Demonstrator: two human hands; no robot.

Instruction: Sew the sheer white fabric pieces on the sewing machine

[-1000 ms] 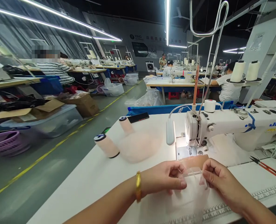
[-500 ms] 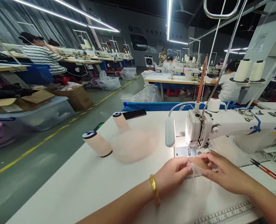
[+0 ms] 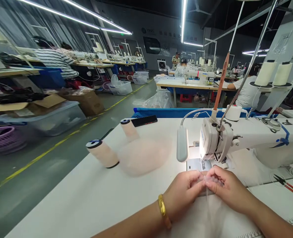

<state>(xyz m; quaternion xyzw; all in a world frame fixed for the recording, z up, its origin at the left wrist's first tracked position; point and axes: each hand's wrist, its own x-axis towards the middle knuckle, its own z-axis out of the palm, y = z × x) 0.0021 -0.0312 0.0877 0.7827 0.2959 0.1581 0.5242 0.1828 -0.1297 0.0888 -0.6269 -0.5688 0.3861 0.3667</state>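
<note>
A long sewing hall stretches back under strip lights, and nearest stands a white worktable [image 3: 87, 198]. At its near edge the person's left hand [image 3: 183, 191] and right hand [image 3: 225, 188] meet fingertip to fingertip. Both pinch a small sheer fabric piece [image 3: 210, 181], which is so thin that its edges are hard to make out. It sits between the two hands, just in front of the needle plate and low over the tabletop. A gold bangle [image 3: 164, 211] circles the left wrist.

Right behind the hands is a white sewing machine [image 3: 247, 138], with a small lamp [image 3: 182, 143] on a bent neck lighting the needle area. To the right lie red-handled snips [image 3: 290, 186], well apart from the hands. To the left rests a loose heap of pale pink mesh [image 3: 143, 155], with two pinkish thread cones [image 3: 103, 153] lying tipped over beside it. A black phone [image 3: 144, 120] lies at the table's far edge. Two white thread spools [image 3: 266, 72] stand on a rack at the far right.

Farther off, other people sit at rows of machines, and a cardboard box [image 3: 87, 102] sits on the floor across the aisle on the left.
</note>
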